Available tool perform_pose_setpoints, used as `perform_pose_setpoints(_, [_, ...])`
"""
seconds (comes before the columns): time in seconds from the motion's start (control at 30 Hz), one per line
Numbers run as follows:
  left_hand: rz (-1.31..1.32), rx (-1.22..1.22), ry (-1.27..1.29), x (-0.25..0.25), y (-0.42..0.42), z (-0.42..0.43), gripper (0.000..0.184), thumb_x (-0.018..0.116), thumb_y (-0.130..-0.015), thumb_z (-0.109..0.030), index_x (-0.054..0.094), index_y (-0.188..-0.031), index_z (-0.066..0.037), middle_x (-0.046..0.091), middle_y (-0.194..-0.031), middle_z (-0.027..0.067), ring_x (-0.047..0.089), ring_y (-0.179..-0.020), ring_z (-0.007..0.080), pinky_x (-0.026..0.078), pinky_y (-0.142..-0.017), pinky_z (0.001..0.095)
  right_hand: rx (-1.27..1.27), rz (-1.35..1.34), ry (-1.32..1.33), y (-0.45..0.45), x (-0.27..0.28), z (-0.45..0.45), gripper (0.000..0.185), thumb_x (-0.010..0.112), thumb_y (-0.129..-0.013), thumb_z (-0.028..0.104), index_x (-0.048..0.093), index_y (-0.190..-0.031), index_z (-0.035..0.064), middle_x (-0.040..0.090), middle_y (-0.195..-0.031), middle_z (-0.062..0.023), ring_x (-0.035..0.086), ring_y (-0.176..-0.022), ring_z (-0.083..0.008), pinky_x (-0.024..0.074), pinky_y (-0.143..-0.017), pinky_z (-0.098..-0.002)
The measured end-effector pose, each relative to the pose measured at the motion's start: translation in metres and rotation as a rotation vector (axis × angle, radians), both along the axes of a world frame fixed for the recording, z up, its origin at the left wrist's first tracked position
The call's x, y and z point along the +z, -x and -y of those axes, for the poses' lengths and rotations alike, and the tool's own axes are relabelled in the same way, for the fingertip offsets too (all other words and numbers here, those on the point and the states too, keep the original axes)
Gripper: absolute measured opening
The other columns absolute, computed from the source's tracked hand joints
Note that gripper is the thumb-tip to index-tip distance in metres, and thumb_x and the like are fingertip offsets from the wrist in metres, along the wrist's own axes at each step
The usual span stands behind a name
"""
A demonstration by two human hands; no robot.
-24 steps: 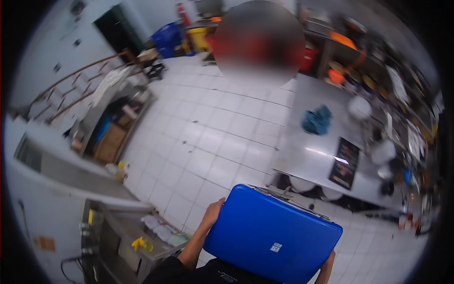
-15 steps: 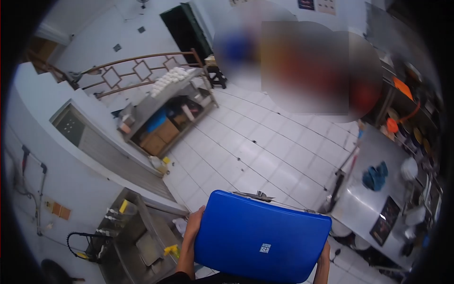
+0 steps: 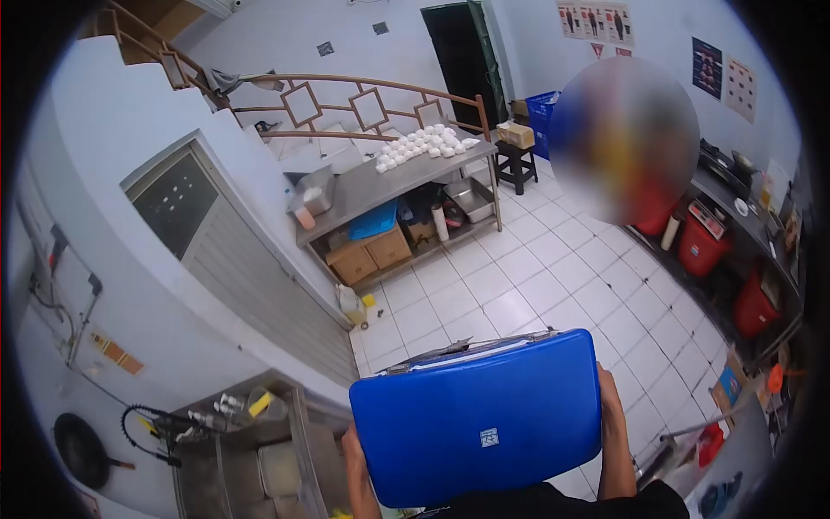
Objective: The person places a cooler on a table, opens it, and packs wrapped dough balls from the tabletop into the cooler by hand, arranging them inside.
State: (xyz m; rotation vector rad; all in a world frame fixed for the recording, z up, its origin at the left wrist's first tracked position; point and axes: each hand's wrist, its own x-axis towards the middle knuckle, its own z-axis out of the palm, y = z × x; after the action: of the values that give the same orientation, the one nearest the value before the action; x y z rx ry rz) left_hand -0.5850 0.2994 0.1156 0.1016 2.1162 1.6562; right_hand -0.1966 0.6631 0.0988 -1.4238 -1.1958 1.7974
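Observation:
A large blue case-like box (image 3: 475, 415) with a small white label is held in front of my body, its metal-trimmed far edge towards the room. My left hand (image 3: 353, 454) grips its left side, and my right hand (image 3: 609, 398) grips its right side near the far corner. The fingertips of both hands are partly hidden by the box. Something metallic and flat shows along the far edge; I cannot make out what it is.
A steel table (image 3: 346, 195) bearing many small white items stands ahead, beside a black stool (image 3: 516, 164). A steel sink (image 3: 246, 450) is at lower left, red bins (image 3: 702, 246) at right. A steel worktop (image 3: 748, 454) is at lower right.
The view has swung left, bringing the steel table and stool nearer the middle, while the steel worktop has slid to the lower right. The box stays in both hands, tilted differently.

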Motion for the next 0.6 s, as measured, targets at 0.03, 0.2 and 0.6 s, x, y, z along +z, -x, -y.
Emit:
perform_pose_setpoints(0.03, [-0.058,-0.008,0.007,0.006,0.018,-0.036,0.053,0.035,-0.104,-0.042,0.066,-0.099,0.001,0.066,-0.083,0.0071,0.063,-0.073,0.0147,0.052,-0.063,0.0301,0.015,-0.043,-0.028,0.029,0.004,-0.028,0.046,0.042,-0.102,0.04,0.066,-0.094,0.0018,0.064,-0.079,-0.0031,0.06,-0.069,-0.012,0.0481,-0.06,-0.0281])
perform_pose_setpoints(0.2, [0.099,0.01,-0.064,0.055,0.12,-0.166,0.055,0.041,-0.102,-0.044,0.069,-0.098,0.004,0.066,-0.079,0.0075,0.06,-0.07,0.0145,0.048,-0.061,0.0307,-0.062,0.001,-0.202,0.129,-0.019,-0.151,0.044,0.041,-0.102,0.037,0.065,-0.089,0.0028,0.063,-0.075,-0.0025,0.059,-0.065,-0.0108,0.0461,-0.053,-0.0281])
perform_pose_setpoints(0.6, [-0.179,0.104,-0.26,0.024,0.414,-0.433,0.055,0.04,-0.102,-0.045,0.067,-0.101,0.002,0.065,-0.084,0.006,0.057,-0.068,0.0135,0.047,-0.06,0.0286,0.056,-0.152,-0.262,0.449,0.028,-0.458,0.048,0.044,-0.102,0.043,0.067,-0.105,0.0007,0.067,-0.082,-0.0035,0.061,-0.068,-0.0106,0.0493,-0.057,-0.0256])
